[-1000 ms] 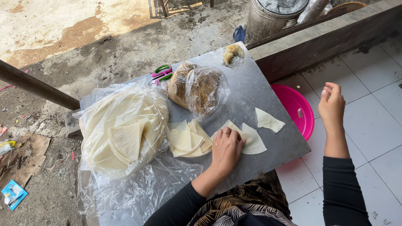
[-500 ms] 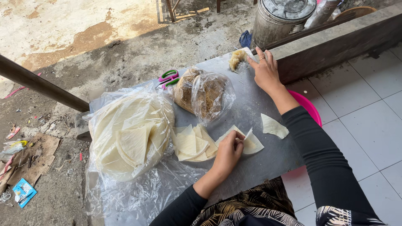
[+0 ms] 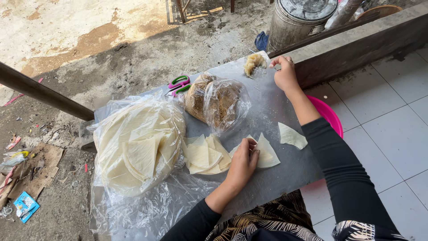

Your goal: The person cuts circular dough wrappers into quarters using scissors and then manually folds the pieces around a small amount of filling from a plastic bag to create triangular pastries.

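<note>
Wrapper (image 3: pixel 266 154) at lower centre of the grey surface (image 3: pixel 267 107), pinned under the left hand (image 3: pixel 243 163)'s flat fingers, looks thin, limp, tearable—lift by an edge; right hand (image 3: pixel 285 73) fingers pinch probably paste near the dough lump (image 3: pixel 253 64).

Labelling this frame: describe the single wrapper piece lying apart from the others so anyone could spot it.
Start at the grey work board. Near its right edge, beside the pink basin, lies one pale wrapper piece. Unlike the fanned stack by the left hand and the big bagged pile, it lies alone, flat, touched by nothing.
</note>
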